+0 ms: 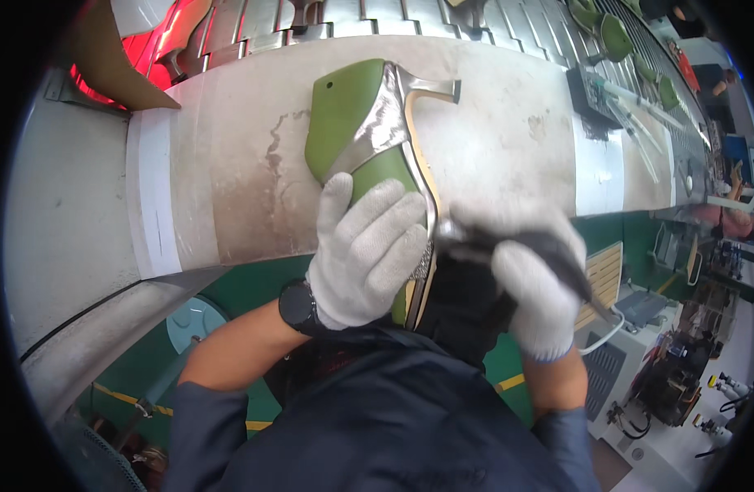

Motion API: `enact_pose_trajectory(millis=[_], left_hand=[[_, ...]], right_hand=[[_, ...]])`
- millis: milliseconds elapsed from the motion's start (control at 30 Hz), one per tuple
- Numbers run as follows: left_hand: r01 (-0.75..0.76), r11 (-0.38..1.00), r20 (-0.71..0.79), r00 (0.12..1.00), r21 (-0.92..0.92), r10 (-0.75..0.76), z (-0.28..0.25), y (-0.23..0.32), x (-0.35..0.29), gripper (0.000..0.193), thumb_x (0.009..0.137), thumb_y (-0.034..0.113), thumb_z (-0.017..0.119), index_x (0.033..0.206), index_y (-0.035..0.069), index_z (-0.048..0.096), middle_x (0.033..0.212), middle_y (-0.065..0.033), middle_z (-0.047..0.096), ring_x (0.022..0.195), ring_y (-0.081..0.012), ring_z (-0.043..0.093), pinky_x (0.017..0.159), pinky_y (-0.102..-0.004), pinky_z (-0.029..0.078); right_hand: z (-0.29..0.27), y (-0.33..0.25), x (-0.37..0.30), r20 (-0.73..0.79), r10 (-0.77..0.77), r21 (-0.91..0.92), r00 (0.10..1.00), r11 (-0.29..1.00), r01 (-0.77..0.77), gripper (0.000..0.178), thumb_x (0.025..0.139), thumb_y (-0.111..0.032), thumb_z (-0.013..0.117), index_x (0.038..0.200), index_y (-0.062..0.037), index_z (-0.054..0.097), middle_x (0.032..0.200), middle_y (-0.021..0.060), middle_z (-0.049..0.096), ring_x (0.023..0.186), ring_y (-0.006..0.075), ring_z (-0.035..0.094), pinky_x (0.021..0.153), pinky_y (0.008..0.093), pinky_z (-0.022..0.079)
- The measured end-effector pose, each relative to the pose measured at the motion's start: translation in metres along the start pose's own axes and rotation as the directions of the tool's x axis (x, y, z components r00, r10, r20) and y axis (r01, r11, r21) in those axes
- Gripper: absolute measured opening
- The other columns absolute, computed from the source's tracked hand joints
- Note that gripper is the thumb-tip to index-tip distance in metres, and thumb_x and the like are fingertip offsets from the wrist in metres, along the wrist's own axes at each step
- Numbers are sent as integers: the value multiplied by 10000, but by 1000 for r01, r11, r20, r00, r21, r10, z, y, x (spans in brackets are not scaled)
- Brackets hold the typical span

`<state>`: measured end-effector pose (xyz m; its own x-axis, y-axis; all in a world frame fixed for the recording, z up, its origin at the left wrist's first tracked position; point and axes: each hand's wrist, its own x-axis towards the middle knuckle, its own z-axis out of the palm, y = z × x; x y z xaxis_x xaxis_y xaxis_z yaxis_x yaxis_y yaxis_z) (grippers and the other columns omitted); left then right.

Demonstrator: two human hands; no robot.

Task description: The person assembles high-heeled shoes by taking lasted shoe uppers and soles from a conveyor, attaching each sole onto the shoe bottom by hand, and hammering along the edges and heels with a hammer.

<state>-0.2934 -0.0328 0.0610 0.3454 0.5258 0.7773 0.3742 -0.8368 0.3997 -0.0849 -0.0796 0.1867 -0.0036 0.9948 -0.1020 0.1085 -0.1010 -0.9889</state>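
A silver high-heeled shoe upper sits on a green shoe last [344, 115], lying on its side over the near edge of the worktable. Its slim metallic heel [436, 87] points to the right and away from me. My left hand [369, 246], in a white knit glove, wraps over the front half of the shoe and grips it. In my right hand [541, 271], also gloved, is a dark hand tool [549, 246]. The tool's metallic tip is at the sole edge beside my left fingers. Motion blur hides the tool's exact kind and whether its tip touches.
Beyond the pale worktable [500, 139] runs a slatted metal conveyor [352, 20] carrying more shoes, one on a green last [613, 37]. A dark box [592, 98] with thin clear sticks stands at the right. A red-glowing unit [155, 49] is far left. Another person [709, 82] works at the far right.
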Motion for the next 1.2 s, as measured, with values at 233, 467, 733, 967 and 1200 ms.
enact_pose_trajectory(millis=[233,467,733,967,1200], left_hand=[[15,1000,23,1000,2,-15,-2,2,0,430,934,111,772,1331,86,609,1396,-143,693,1325,-363,652,1318,-694,262],[29,1000,-12,1000,-6,-29,-2,4,-5,418,942,116,763,1324,104,596,1374,-131,700,1331,-337,653,1314,-683,280],[-18,999,49,999,-47,20,-19,-5,12,638,942,193,813,1473,2,515,1437,-240,640,1371,-449,610,1318,-693,247],[521,474,-100,592,-710,-800,-77,-13,23,708,1123,495,658,1553,-43,496,1547,-232,597,1454,-369,583,1234,-556,451],[193,-308,304,879,-931,-368,-96,-55,32,942,917,805,719,1483,56,640,1571,-218,605,1504,-418,536,1280,-602,422]], right_hand=[[12,24,-38,-4,-121,228,993,967,118,330,960,19,736,1276,69,656,1410,344,705,1293,372,721,1169,520,529],[19,-36,-2,278,-217,-372,936,874,313,292,827,74,781,1110,29,724,1177,276,763,1082,449,787,966,458,639],[-1,-30,31,-11,-100,-367,995,926,88,316,961,115,688,1268,52,723,1241,158,780,1165,203,739,1052,361,581],[-15,9,37,20,-555,-731,831,560,391,402,928,28,709,1329,4,706,1304,247,740,1217,395,743,1053,448,592],[11,64,-9,405,-7,812,914,462,-356,1019,1040,-771,526,1671,15,378,1507,344,608,1174,463,757,943,562,672]])
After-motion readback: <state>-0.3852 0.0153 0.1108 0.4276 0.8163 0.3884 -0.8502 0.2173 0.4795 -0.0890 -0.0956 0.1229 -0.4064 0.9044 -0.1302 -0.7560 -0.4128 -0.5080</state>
